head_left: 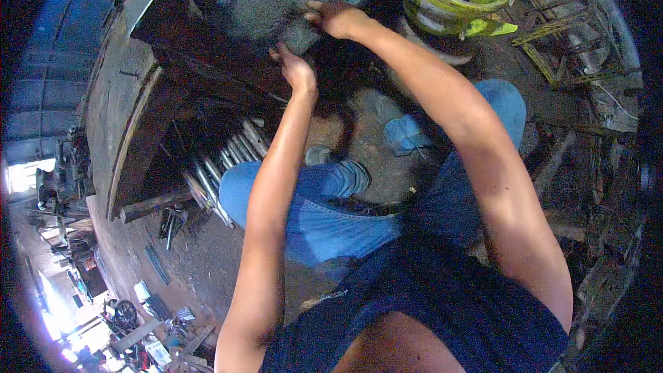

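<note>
At the top of the view, both my arms reach forward to a dim, blurred grey block-like piece (301,36), whose kind I cannot make out. My left hand (297,72) is at its near left edge, with the fingers bent against it. My right hand (338,19) has curled fingers at its right side, the fingertips pointing left. Beyond the piece lies a dusty grey-blue surface (259,10), partly in shadow.
A yellow-green bucket (442,17) holding dark thin rods stands at the far right, beside a rusty metal frame (552,41). Metal pipes (242,144) lie left of my knee under a wooden board (114,110). Tools and scrap (138,324) clutter the lower left.
</note>
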`<action>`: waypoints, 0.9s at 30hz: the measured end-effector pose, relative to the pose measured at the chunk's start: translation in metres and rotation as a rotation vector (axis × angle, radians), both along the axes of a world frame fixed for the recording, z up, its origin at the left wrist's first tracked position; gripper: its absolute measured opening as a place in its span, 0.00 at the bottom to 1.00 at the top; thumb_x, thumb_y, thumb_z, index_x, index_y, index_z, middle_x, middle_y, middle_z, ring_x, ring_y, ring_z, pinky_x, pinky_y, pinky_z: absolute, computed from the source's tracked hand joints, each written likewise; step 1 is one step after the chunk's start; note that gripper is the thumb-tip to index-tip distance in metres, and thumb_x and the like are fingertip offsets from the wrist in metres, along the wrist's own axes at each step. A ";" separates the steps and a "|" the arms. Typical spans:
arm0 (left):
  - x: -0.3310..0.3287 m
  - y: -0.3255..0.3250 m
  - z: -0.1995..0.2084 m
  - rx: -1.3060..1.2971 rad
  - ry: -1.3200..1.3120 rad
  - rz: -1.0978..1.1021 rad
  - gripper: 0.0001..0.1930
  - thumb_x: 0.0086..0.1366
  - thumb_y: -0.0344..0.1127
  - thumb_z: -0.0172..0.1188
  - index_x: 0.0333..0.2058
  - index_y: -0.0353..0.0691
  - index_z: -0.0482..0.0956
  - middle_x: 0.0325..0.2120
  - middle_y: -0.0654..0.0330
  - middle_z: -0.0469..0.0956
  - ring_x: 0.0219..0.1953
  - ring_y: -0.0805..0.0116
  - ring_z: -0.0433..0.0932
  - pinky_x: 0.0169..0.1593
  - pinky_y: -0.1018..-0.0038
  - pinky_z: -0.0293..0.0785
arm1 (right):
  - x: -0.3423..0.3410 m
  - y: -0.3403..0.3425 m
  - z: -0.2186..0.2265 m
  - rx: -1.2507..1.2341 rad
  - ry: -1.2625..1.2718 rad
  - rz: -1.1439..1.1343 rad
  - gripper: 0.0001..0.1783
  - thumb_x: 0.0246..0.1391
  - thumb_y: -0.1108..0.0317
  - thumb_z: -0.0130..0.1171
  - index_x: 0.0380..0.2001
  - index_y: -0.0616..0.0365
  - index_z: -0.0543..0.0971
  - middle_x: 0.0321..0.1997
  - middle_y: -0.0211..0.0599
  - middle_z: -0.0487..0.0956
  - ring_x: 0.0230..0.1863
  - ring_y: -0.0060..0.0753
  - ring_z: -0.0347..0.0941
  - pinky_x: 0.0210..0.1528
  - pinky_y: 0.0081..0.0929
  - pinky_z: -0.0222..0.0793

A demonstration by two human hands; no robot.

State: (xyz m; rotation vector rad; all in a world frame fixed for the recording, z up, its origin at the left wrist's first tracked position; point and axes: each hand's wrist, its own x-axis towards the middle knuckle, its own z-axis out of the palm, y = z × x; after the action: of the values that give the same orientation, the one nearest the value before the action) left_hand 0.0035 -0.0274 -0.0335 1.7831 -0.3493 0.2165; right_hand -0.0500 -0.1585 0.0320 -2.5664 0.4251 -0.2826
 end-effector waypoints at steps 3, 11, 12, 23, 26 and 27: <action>-0.007 0.004 0.004 -0.163 0.641 -0.143 0.31 0.64 0.51 0.33 0.52 0.25 0.55 0.56 0.50 0.55 0.58 0.63 0.53 0.59 0.74 0.44 | 0.007 -0.001 -0.014 -0.102 -0.103 0.283 0.22 0.55 0.54 0.39 0.52 0.47 0.65 0.50 0.45 0.68 0.49 0.47 0.65 0.50 0.36 0.60; 0.004 0.001 -0.007 -0.001 0.300 -0.131 0.29 0.65 0.49 0.30 0.55 0.29 0.51 0.56 0.47 0.52 0.58 0.60 0.53 0.59 0.74 0.45 | 0.015 -0.004 -0.034 -0.009 -0.163 0.115 0.22 0.56 0.53 0.38 0.53 0.45 0.64 0.55 0.39 0.64 0.55 0.43 0.60 0.54 0.34 0.57; 0.002 0.000 -0.008 -0.058 0.407 -0.147 0.29 0.65 0.49 0.30 0.55 0.30 0.52 0.57 0.47 0.53 0.58 0.60 0.53 0.59 0.74 0.45 | 0.014 -0.005 -0.035 -0.007 -0.079 0.191 0.22 0.56 0.52 0.38 0.52 0.45 0.65 0.54 0.40 0.66 0.53 0.44 0.62 0.53 0.35 0.57; -0.013 0.001 0.022 -0.083 0.611 -0.151 0.33 0.63 0.55 0.33 0.53 0.27 0.55 0.49 0.47 0.64 0.52 0.58 0.62 0.55 0.72 0.51 | 0.000 -0.002 -0.030 -0.103 -0.163 0.028 0.19 0.54 0.57 0.41 0.48 0.47 0.67 0.46 0.48 0.70 0.45 0.51 0.67 0.45 0.40 0.64; -0.016 0.003 0.025 -0.054 0.510 -0.122 0.34 0.63 0.56 0.33 0.53 0.27 0.54 0.48 0.47 0.65 0.50 0.57 0.63 0.55 0.72 0.51 | -0.005 -0.006 -0.036 0.039 0.038 -0.014 0.18 0.55 0.58 0.37 0.47 0.47 0.68 0.47 0.47 0.70 0.47 0.50 0.66 0.46 0.40 0.64; -0.017 0.004 0.024 -0.067 0.489 -0.116 0.34 0.63 0.56 0.33 0.54 0.27 0.52 0.49 0.47 0.65 0.50 0.57 0.63 0.55 0.72 0.51 | -0.004 -0.015 -0.038 -0.039 0.122 -0.116 0.18 0.55 0.58 0.36 0.47 0.47 0.68 0.49 0.44 0.69 0.48 0.50 0.66 0.47 0.40 0.64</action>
State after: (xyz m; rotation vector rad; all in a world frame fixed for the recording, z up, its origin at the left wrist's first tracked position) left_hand -0.0136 -0.0231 -0.0095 1.6788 -0.0902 -0.2853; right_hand -0.0535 -0.1735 -0.0059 -2.6097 0.6208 -0.1779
